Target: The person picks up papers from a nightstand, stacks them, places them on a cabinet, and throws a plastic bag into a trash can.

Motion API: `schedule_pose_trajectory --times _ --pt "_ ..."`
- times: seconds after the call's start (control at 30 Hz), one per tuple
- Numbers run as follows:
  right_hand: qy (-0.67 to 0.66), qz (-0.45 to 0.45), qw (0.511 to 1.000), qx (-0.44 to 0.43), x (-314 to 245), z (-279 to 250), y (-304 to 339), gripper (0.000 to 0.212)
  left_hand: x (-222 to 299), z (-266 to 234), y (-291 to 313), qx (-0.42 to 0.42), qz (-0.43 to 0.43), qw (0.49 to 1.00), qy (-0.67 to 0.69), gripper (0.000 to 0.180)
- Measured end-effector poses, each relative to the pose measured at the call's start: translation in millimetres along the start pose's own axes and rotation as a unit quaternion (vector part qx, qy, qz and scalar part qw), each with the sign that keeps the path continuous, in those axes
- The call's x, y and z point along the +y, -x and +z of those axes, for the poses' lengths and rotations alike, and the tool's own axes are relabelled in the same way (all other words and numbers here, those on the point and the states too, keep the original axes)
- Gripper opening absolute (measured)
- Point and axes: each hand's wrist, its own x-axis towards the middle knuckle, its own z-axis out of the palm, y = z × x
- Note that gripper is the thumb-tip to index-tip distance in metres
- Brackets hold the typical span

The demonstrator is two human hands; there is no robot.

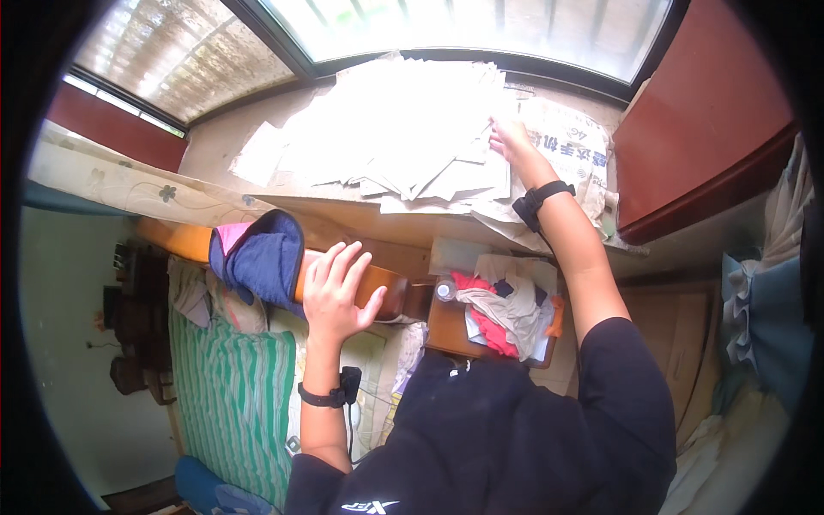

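Observation:
A wide, overlapping pile of white paper sheets (403, 129) covers the window ledge, washed out by glare. My right hand (512, 142) reaches to the pile's right edge, its fingers bent and closed on the edge of the paper; the glare blurs the fingertips. Lower and to the left, my left hand (336, 292) is open with fingers spread and nothing in it. It hovers over or rests against the wooden headboard (378, 292); which one I cannot tell. Just left of it, a dark blue cloth item with a pink patch (266, 253) hangs over the headboard.
Below the ledge, a small wooden cabinet (451, 330) bears crumpled clothes (511, 313) and a clear bottle (445, 290). Printed plastic sheeting (562, 146) lies right of the papers. A red-brown cabinet (704, 129) bounds the right, a bed with green-striped bedding (232, 395) the left.

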Motion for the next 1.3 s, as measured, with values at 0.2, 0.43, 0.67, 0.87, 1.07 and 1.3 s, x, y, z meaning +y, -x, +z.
schedule_pose_trajectory --times 0.2,0.43,0.67,0.87,1.07,1.3 --pt "0.045 -0.006 0.999 -0.007 -14 5 -9 0.033 0 0 -6 -0.01 -0.01 1.0 0.002 0.044" --pt "-0.153 0.119 0.968 -0.156 -10 13 -15 0.025 0 0 -6 -0.012 -0.024 1.0 0.004 0.04" --pt "-0.257 0.13 0.91 -0.3 1 32 -3 0.007 2 1 -13 -0.018 -0.026 0.999 0.004 0.036" --pt "-0.214 0.123 0.91 -0.333 14 59 2 0.021 1 4 -11 -0.013 -0.028 1.0 -0.006 0.035" --pt "-0.186 0.098 0.945 -0.251 30 83 3 0.029 1 6 -11 -0.002 -0.024 1.0 -0.008 0.034" --pt "-0.324 0.086 0.915 -0.226 47 85 0 0.039 1 6 -11 0.011 -0.022 1.0 0.0 0.032"
